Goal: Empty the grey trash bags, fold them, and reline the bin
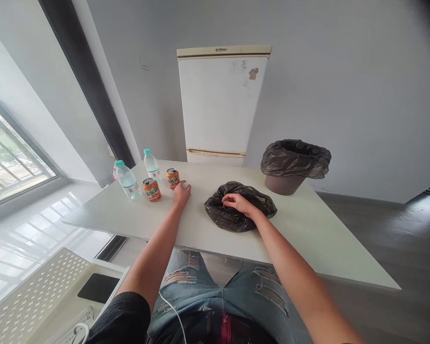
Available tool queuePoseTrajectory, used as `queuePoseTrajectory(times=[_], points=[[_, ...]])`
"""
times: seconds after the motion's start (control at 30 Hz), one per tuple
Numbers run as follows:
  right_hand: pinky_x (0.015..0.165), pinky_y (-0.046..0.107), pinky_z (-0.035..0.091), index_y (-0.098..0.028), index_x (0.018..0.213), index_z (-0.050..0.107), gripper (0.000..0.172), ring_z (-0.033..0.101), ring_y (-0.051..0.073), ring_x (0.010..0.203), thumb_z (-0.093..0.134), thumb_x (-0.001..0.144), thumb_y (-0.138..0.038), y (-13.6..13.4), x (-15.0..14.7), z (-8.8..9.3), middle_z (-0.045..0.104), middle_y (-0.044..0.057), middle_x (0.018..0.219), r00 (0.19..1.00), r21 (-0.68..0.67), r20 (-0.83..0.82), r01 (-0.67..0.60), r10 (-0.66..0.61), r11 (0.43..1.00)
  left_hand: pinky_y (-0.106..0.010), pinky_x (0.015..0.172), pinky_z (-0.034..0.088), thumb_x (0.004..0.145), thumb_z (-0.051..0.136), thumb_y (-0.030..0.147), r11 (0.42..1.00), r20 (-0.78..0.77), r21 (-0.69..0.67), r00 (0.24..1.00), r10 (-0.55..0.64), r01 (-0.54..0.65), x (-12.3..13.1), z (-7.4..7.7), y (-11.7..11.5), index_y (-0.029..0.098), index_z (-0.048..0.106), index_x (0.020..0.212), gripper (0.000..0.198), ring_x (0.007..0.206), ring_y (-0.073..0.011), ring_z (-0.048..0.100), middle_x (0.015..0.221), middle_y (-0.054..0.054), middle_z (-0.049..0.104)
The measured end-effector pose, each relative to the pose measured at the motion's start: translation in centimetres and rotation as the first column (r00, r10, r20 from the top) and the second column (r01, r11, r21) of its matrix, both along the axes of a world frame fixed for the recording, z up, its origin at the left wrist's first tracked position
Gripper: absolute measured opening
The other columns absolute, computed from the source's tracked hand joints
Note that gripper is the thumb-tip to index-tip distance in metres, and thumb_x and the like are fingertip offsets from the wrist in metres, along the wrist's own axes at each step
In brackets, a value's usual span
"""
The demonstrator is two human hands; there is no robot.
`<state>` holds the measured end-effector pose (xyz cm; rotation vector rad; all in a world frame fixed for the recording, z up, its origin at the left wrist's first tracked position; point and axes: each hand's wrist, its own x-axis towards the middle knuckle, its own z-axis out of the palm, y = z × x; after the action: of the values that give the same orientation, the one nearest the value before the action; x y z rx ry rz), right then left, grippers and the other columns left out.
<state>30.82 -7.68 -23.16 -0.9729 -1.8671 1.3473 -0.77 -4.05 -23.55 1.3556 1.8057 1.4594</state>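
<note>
On the white table, my left hand (pixel 182 193) is beside an orange drink can (pixel 172 179), with its fingers apart and seemingly not wrapped round it. A second orange can (pixel 152 190) stands upright to its left. Two clear plastic bottles with teal caps, one nearer (pixel 128 182) and one farther (pixel 152 166), stand behind and left of the cans. My right hand (pixel 239 204) is over a bin with a black plastic bag (pixel 222 220) spread around its mouth. Its fingers are loosely curved with a gap to the thumb, and nothing shows between them.
A brown bin (pixel 284 184) lined with a black bag (pixel 294 162) stands at the table's (pixel 329 239) right back. Behind is a white fridge (pixel 222 105). At lower left, a white perforated basket (pixel 39 296) holds a dark flat object (pixel 98 287). A white cable (pixel 174 310) crosses my lap.
</note>
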Motion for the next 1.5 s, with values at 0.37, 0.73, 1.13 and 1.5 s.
queuePoseTrajectory(times=[0.37,0.73,1.13,1.5], points=[[0.099,0.039,0.053,-0.023,0.098,0.079,0.025,0.073,0.024,0.103,0.083,0.085,-0.044,0.0,0.0,0.1,0.080,0.006,0.106,1.000,-0.002,-0.003,-0.013,0.013,1.000,-0.042,0.110,0.048,0.086,0.061,0.020,0.989,-0.054,-0.102,0.994,0.098,-0.104,-0.2,-0.1,0.3,0.008,0.056,0.145,0.061,0.107,-0.0321,0.075,0.084,-0.011,0.075],[0.095,0.040,0.056,-0.022,0.098,0.079,0.022,0.075,0.025,0.099,0.082,0.086,-0.041,-0.3,-0.3,0.5,0.081,0.006,0.101,1.000,0.047,-0.013,-0.008,0.008,0.999,-0.041,0.097,0.055,0.088,0.065,0.030,0.998,-0.011,-0.008,0.998,-0.068,0.068,-0.2,0.3,0.0,0.021,0.069,0.109,0.024,0.097,-0.0278,0.075,0.093,-0.010,0.076],[0.066,0.033,0.050,-0.022,0.093,0.070,0.020,0.060,0.018,0.066,0.064,0.096,-0.041,-1.8,0.6,3.0,0.072,0.004,0.083,0.818,0.359,-0.413,0.550,-0.400,0.754,-0.046,0.113,0.051,0.089,0.074,0.041,0.538,-0.356,-0.036,0.492,-0.794,0.842,3.3,0.0,-1.1,0.021,0.082,0.111,0.031,0.122,-0.0320,0.072,0.127,-0.013,0.079],[0.097,0.049,0.046,-0.023,0.065,0.063,0.043,0.065,0.038,0.100,0.072,0.087,-0.058,1.4,5.6,2.4,0.069,0.014,0.077,0.585,0.088,0.015,0.807,-0.811,0.584,-0.028,0.069,0.055,0.087,0.073,0.073,0.775,0.215,0.152,0.745,-0.631,0.613,2.9,0.8,-1.1,0.023,0.059,0.107,0.056,0.088,-0.0204,0.071,0.107,-0.011,0.080]])
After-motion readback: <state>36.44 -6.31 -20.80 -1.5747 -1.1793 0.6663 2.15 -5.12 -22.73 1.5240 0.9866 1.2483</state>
